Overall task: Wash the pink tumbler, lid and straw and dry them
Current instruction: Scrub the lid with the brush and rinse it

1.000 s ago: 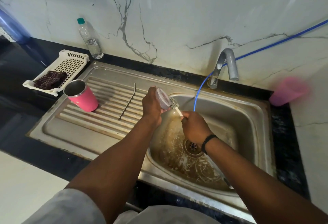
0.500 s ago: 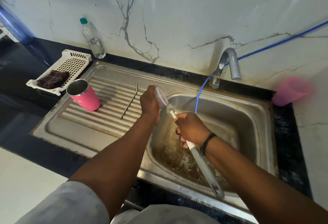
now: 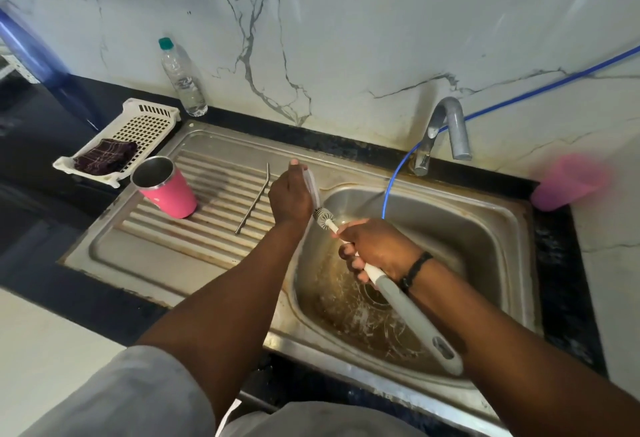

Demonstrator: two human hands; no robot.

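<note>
Left hand (image 3: pixel 290 194) clamps lid (image 3: pixel 311 184) edge-on, right hand (image 3: pixel 377 249) grips brush (image 3: pixel 398 294) — wet lid may slip into sink (image 3: pixel 485 214) under scrubbing pressure.

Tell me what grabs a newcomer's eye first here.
The two hands over the sink basin: the left hand holds the clear lid while the right hand works a bottle brush against it. Next, the pink tumbler upright on the drainboard, beside the metal straw.

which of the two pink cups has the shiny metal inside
The pink tumbler standing on the ribbed drainboard, left of the basin. Its inside is bare steel. The other pink cup, right of the tap, is blurred plastic-looking pink throughout.
</note>
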